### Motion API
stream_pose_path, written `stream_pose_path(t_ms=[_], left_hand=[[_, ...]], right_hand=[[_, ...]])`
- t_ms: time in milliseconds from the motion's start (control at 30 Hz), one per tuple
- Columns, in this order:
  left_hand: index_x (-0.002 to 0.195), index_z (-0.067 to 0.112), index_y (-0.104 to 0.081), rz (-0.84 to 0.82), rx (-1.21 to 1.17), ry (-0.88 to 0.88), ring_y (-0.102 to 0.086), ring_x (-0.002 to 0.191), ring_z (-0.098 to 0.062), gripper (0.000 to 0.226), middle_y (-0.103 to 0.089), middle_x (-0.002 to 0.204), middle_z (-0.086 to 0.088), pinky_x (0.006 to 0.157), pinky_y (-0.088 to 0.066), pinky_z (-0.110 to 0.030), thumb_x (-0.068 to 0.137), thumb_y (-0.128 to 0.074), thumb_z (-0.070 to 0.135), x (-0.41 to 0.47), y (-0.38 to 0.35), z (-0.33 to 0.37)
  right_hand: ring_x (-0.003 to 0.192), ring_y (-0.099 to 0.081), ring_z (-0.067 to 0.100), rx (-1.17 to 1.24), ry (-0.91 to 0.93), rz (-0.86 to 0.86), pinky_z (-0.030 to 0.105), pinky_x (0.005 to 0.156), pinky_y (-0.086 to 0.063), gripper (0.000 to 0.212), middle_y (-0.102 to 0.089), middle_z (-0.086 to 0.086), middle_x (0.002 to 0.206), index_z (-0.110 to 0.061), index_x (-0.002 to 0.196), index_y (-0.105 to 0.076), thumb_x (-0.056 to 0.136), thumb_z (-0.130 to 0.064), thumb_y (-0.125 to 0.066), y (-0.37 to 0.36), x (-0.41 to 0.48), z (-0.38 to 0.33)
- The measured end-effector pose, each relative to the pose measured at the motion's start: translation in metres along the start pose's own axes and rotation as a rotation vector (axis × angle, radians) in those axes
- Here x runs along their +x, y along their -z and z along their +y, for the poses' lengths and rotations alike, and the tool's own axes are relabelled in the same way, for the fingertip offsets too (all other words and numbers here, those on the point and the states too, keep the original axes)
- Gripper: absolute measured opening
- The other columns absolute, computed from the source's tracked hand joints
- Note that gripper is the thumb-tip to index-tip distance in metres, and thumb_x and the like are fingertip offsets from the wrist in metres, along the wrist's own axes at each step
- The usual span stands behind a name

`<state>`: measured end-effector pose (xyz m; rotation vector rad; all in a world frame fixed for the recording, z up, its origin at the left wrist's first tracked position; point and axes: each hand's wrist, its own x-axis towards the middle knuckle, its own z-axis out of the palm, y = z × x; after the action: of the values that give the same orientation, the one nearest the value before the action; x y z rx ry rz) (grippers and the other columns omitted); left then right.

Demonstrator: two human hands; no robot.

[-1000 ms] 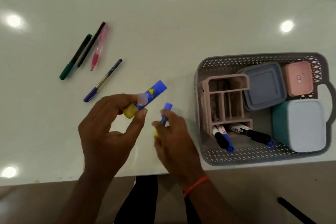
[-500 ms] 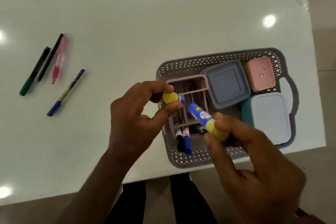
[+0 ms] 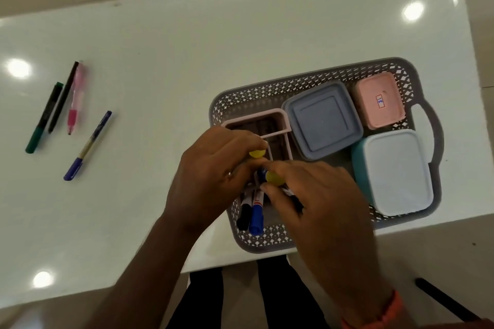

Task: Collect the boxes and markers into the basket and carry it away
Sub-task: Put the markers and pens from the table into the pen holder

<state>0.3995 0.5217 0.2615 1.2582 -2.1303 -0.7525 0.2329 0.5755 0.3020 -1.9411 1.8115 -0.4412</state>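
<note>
The white surface (image 3: 187,61) carries the grey basket (image 3: 267,240) at its near right edge, as it did half a second ago. Inside the basket the pale blue box (image 3: 395,171) sits at the near right, the grey box (image 3: 323,120) at the centre back, the pink box (image 3: 379,101) in the far right corner, and the pink organiser (image 3: 270,117) at the left.

Both hands have dropped lower into the basket since the earlier frame. The left hand (image 3: 213,176) is now over the organiser, its fingers pinching a yellow-capped glue stick (image 3: 257,153). The right hand (image 3: 315,203) has moved in beside it, fingers pinching a second stick (image 3: 275,177), which now points down instead of lying tilted above the basket.

Two markers, black (image 3: 244,218) and blue (image 3: 257,218), lie at the basket's near left side, below the hands.

Well left of the basket, four pens stay on the surface: green (image 3: 44,120), black (image 3: 62,99), pink (image 3: 74,104) and blue (image 3: 87,147).
</note>
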Motion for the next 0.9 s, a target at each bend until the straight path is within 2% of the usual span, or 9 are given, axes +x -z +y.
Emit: stream_pose_path(t_ms=[100, 167, 233, 300, 400, 533, 633, 767, 900], left_hand=[[0.104, 0.006, -0.075, -0.001, 0.023, 0.019, -0.068, 0.093, -0.021, 0.018, -0.075, 0.101, -0.007, 0.083, -0.053, -0.032, 0.086, -0.077, 0.010, -0.002, -0.003, -0.002], [0.104, 0.007, -0.075, 0.042, 0.024, 0.034, -0.067, 0.093, -0.019, 0.019, -0.075, 0.100, -0.005, 0.083, -0.052, -0.030, 0.086, -0.076, 0.013, -0.005, -0.002, -0.004], [0.102, 0.009, -0.075, 0.101, 0.011, 0.061, -0.066, 0.090, -0.016, 0.019, -0.075, 0.097, -0.002, 0.080, -0.052, -0.028, 0.085, -0.080, 0.014, -0.008, 0.002, -0.007], [0.101, 0.010, -0.075, 0.159, 0.002, 0.096, -0.064, 0.087, -0.011, 0.020, -0.072, 0.097, 0.006, 0.076, -0.051, -0.024, 0.084, -0.083, 0.016, -0.014, 0.010, -0.012], [0.097, 0.013, -0.076, 0.210, -0.019, 0.154, -0.063, 0.082, -0.008, 0.017, -0.068, 0.094, 0.014, 0.071, -0.050, -0.022, 0.084, -0.082, 0.021, -0.027, 0.024, -0.021], [0.090, 0.015, -0.076, 0.255, 0.001, 0.246, -0.065, 0.079, -0.006, 0.012, -0.072, 0.088, 0.012, 0.069, -0.051, -0.023, 0.089, -0.077, 0.027, -0.053, 0.050, -0.040], [0.087, 0.017, -0.075, 0.298, 0.041, 0.342, -0.065, 0.079, -0.004, 0.009, -0.073, 0.087, 0.014, 0.070, -0.049, -0.020, 0.090, -0.075, 0.025, -0.077, 0.071, -0.061], [0.087, 0.019, -0.074, 0.339, 0.122, 0.437, -0.064, 0.082, -0.001, 0.007, -0.073, 0.088, 0.014, 0.073, -0.043, -0.011, 0.090, -0.075, 0.025, -0.108, 0.106, -0.096], [0.091, 0.018, -0.076, 0.414, 0.155, 0.546, -0.068, 0.082, -0.008, 0.007, -0.074, 0.091, 0.012, 0.067, -0.052, -0.025, 0.090, -0.074, 0.024, -0.128, 0.137, -0.138]], right_hand=[[0.078, -0.072, 0.022, -0.007, 0.010, -0.031, 0.037, 0.073, -0.057, 0.033, -0.076, 0.007, 0.092, -0.005, 0.109, -0.074, 0.081, -0.020, -0.081, -0.007, -0.003, 0.003], [0.071, -0.072, 0.018, -0.055, 0.027, -0.035, 0.030, 0.065, -0.056, 0.039, -0.076, 0.005, 0.084, -0.004, 0.101, -0.076, 0.067, -0.017, -0.091, -0.009, -0.006, 0.005], [0.071, -0.071, 0.015, -0.018, -0.015, -0.044, 0.030, 0.065, -0.054, 0.034, -0.076, 0.000, 0.083, -0.007, 0.099, -0.076, 0.069, -0.017, -0.089, -0.006, -0.007, 0.004], [0.074, -0.070, 0.016, 0.045, -0.040, -0.036, 0.036, 0.072, -0.056, 0.025, -0.075, 0.000, 0.086, -0.008, 0.100, -0.075, 0.079, -0.020, -0.082, -0.003, -0.003, 0.001], [0.077, -0.070, 0.023, 0.039, -0.007, 0.024, 0.049, 0.073, -0.054, 0.020, -0.075, 0.001, 0.089, -0.009, 0.097, -0.076, 0.084, -0.023, -0.073, 0.003, 0.003, -0.010], [0.076, -0.069, 0.028, -0.005, 0.082, 0.119, 0.051, 0.075, -0.051, 0.019, -0.075, 0.001, 0.090, -0.013, 0.092, -0.077, 0.088, -0.028, -0.065, 0.009, 0.014, -0.043], [0.077, -0.070, 0.024, 0.066, 0.196, 0.047, 0.049, 0.077, -0.052, 0.026, -0.074, -0.003, 0.092, -0.017, 0.092, -0.077, 0.089, -0.035, -0.058, 0.004, 0.023, -0.083], [0.083, -0.068, 0.013, 0.184, 0.284, 0.017, 0.038, 0.082, -0.048, 0.023, -0.074, -0.008, 0.093, -0.023, 0.090, -0.078, 0.088, -0.036, -0.060, -0.030, 0.027, -0.141], [0.093, -0.067, 0.011, 0.187, 0.291, -0.199, 0.034, 0.081, -0.053, 0.029, -0.073, -0.009, 0.100, -0.023, 0.103, -0.075, 0.092, -0.042, -0.055, -0.089, 0.047, -0.178]])
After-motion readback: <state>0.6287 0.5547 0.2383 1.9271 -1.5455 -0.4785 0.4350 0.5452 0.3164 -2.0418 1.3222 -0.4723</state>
